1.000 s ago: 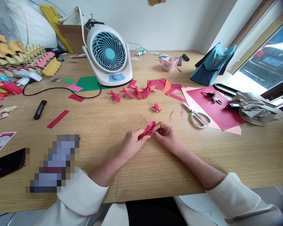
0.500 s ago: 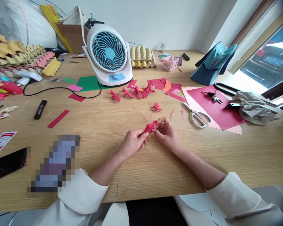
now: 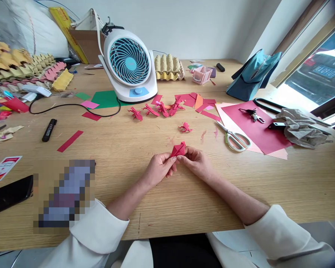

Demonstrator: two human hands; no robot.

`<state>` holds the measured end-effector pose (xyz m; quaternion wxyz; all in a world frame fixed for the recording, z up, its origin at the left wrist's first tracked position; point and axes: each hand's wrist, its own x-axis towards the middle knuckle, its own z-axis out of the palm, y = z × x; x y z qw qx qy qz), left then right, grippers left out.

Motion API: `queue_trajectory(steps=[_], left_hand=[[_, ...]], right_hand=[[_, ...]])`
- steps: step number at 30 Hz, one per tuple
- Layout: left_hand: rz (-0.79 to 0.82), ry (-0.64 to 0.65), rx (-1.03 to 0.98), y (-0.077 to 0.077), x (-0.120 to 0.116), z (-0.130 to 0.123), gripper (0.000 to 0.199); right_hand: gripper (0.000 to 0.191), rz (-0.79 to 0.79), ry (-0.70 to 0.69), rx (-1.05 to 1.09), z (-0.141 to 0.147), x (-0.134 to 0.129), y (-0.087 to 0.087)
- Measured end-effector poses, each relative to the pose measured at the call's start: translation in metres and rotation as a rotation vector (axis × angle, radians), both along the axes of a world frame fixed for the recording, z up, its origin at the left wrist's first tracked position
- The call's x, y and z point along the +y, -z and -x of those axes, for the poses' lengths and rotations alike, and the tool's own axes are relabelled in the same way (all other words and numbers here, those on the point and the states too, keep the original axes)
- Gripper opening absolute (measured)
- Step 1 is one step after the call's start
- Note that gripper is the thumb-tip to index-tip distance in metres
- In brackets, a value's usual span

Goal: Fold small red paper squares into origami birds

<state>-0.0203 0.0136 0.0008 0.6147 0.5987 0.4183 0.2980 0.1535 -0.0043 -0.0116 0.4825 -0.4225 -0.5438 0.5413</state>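
A small folded red paper piece (image 3: 178,149) is held just above the wooden table, between my two hands. My left hand (image 3: 161,167) pinches its lower left part between thumb and fingers. On the other side, my right hand (image 3: 197,160) grips its lower right edge, thumb in front and fingers partly hidden behind. A pointed tip of the paper sticks up at the top right. Just beyond lies a small red folded paper figure (image 3: 185,127). Farther back, several similar red figures (image 3: 162,108) stand in a row.
White-handled scissors (image 3: 236,139) lie on red and pink paper sheets (image 3: 247,124) to the right. A fan (image 3: 130,65) stands at the back. On the left are a red paper strip (image 3: 70,141), a black marker (image 3: 49,130) and a blurred-out device (image 3: 68,193).
My right hand has shifted slightly down and left along the paper, its fingers lower than before. The folded piece has turned a little and shows a broader face. My left hand keeps its pinch.
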Motion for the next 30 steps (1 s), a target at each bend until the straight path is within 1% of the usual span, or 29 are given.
queue_trajectory(steps=[4,6,11,13,18,21,25,30], left_hand=[[0.003,0.030,0.026,0.002,-0.001,0.000,0.032],[-0.024,0.028,0.064,0.002,-0.002,0.000,0.028],[-0.251,-0.038,0.210,-0.002,-0.002,0.003,0.019],[-0.287,-0.052,0.221,-0.003,-0.002,0.004,0.018],[-0.271,-0.015,0.217,0.000,-0.002,0.003,0.022],[-0.263,-0.011,0.222,0.003,-0.001,0.003,0.022],[-0.238,-0.042,0.194,0.003,0.000,0.003,0.022],[-0.121,-0.065,0.157,-0.001,0.001,0.003,0.024]], right_hand=[[0.034,0.007,0.015,-0.019,-0.001,-0.002,0.000],[0.035,0.015,0.027,-0.032,0.000,-0.001,-0.001],[0.037,0.018,0.085,-0.082,0.001,0.000,-0.006],[0.037,0.010,0.087,-0.104,0.001,0.000,-0.008],[0.037,-0.018,0.028,-0.149,0.001,-0.001,-0.009],[0.039,-0.028,0.045,-0.167,0.002,0.000,-0.005],[0.040,-0.028,0.088,-0.149,0.003,0.002,0.004],[0.040,-0.023,0.076,-0.056,0.001,0.004,0.008]])
